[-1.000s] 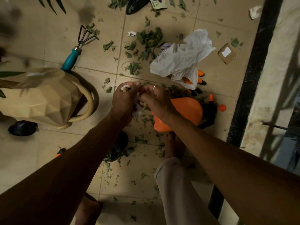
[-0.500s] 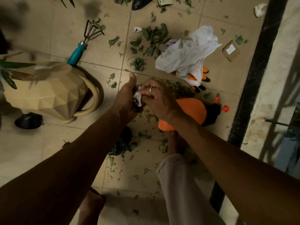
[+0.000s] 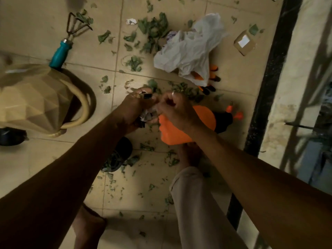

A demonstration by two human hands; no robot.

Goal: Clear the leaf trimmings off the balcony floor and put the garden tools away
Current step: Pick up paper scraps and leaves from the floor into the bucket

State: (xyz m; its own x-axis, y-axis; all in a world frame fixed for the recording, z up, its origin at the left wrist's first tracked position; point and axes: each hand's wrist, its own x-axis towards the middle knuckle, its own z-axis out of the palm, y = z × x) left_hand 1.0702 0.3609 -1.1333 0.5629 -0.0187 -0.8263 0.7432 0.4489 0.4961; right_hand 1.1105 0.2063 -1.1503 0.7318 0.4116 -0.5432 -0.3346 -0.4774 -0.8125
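Both hands meet mid-frame above the floor (image 3: 237, 90). Left hand (image 3: 133, 107) and right hand (image 3: 177, 109) have their fingers curled, pinching a crumpled whitish wad (image 3: 146, 116) between them. The left also grips something dark, can't tell what.

Rake (image 3: 61, 52) lies flat at upper left. Its long axis is diagonal, with the teal handle at lower left by the watering can (image 3: 32, 101) and the tines pointing up-right, away from the person. A leaf scrap sits on the tines.

Orange sprayer (image 3: 206, 118) lies on its side under the right wrist. Its axis runs left-right, black head and nozzle pointing right.

Trimmings (image 3: 154, 26) are scattered over the tiles, with a thick patch above the hands and smaller bits near the feet. A white bag (image 3: 190, 49) lies crumpled beside that patch, partly covering orange-tipped gloves (image 3: 212, 78). A small box (image 3: 244, 43) is right of the bag.
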